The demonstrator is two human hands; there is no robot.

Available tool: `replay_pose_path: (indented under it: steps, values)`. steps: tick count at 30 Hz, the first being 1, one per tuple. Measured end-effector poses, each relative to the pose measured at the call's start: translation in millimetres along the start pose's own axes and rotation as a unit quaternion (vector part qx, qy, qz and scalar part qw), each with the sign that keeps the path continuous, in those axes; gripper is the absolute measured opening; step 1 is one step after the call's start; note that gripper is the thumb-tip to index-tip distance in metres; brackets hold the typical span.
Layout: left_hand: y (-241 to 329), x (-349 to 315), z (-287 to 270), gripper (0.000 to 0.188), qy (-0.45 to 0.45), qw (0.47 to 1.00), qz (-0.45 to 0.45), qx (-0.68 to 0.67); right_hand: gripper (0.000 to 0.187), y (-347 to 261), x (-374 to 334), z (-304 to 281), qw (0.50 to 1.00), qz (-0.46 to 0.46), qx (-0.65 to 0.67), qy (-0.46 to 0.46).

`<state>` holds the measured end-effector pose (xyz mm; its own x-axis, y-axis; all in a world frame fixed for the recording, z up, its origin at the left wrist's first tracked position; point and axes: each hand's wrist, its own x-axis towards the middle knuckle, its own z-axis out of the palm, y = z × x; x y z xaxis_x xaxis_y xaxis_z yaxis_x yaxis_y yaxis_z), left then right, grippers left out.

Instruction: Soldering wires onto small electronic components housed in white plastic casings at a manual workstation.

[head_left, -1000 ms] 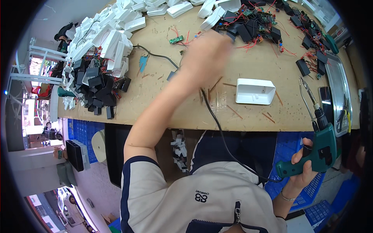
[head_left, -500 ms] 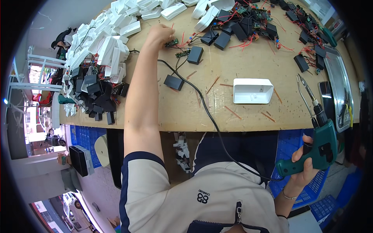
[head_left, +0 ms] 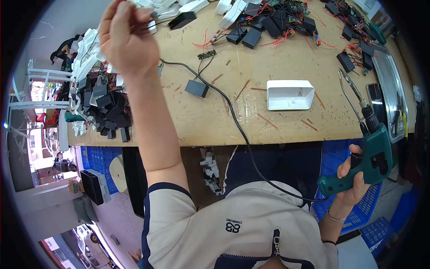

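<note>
My left hand (head_left: 130, 38) is raised over the far left of the table, fingers pinched together. From it a dark wire runs to a black box (head_left: 182, 20) that trails beside the hand. Whatever the fingertips grip at the wire's end is mostly hidden. In my right hand (head_left: 354, 181) is a green soldering gun (head_left: 378, 152), its metal tip pointing up over the table's right side. Between the hands a white plastic case (head_left: 290, 103) lies with its open side showing. A small circuit board (head_left: 207, 54) is wired to another black box (head_left: 197, 88).
White cases (head_left: 92, 56) and black boxes (head_left: 105, 103) are heaped on the left. Further wired boards and boxes (head_left: 271, 27) lie at the back. A metal tray (head_left: 389, 96) and a phone (head_left: 374, 95) are at the right. The gun's black cord (head_left: 237, 121) crosses the table.
My left hand has moved up and left, pulling the wired black box off the table's middle. The right hand still holds the soldering gun in about the same place.
</note>
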<state>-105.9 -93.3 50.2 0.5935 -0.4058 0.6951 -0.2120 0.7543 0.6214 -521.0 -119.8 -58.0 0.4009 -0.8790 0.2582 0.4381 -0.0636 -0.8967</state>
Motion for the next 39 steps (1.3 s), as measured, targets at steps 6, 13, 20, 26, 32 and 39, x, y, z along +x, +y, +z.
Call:
replay_pose_path:
  steps: [6,13,20,26,32,39]
  values:
    - [20.5,-46.8,19.8,0.013,-0.199,0.937,-0.051,0.283,0.056,6.1,-1.0,-2.1,0.998,0.033,0.057,0.012]
    - [-1.1,-122.2,74.7,0.009,-0.357,0.859,-0.351,0.108,0.068,23.5,20.6,37.4,0.934,0.129,0.332,-0.032]
    - [-14.3,-147.1,90.6,0.007,-0.396,0.833,-0.375,0.089,0.068,31.8,32.0,52.5,0.937,0.161,0.304,-0.067]
    - [-21.3,-151.7,95.4,0.007,-0.4,0.834,-0.364,0.108,0.064,34.7,34.5,48.2,0.939,0.196,0.281,-0.022]
    - [-18.4,-155.8,91.6,0.006,-0.419,0.855,-0.234,0.195,0.064,30.5,31.5,48.8,0.937,0.224,0.269,0.024]
    - [-9.7,-161.0,90.7,0.016,-0.422,0.858,-0.192,0.221,0.057,41.8,25.6,45.2,0.933,0.207,0.293,-0.005]
